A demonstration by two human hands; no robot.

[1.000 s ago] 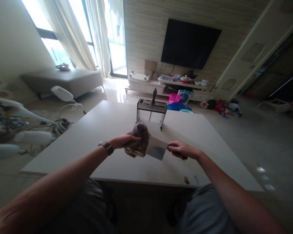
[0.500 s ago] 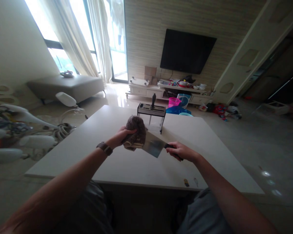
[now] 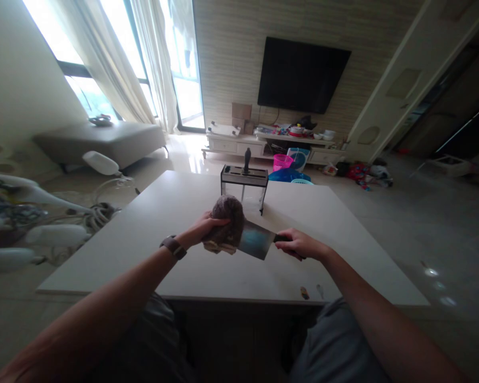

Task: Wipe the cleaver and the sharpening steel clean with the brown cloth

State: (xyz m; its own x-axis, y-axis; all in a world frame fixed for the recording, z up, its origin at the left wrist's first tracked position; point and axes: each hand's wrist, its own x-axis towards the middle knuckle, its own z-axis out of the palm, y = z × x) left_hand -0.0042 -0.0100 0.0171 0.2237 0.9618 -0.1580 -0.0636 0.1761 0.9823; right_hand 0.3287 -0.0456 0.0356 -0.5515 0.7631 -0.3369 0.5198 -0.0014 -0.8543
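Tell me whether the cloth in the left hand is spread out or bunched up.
Bunched up: the cloth is gathered into a thick lump in the left hand, at the blade of the cleaver.

A home living room, shown by the wall-mounted television point(image 3: 304, 75), curtains point(image 3: 149, 58) and low cabinet point(image 3: 233, 146)

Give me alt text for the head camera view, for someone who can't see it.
A cleaver in a person's right-hand grip, its blade partly hidden by a gray-brown cloth held in the left-hand grip, above a white table. A clear-sided knife block with one black handle sticking up stands farther back on it; a TV hangs behind.
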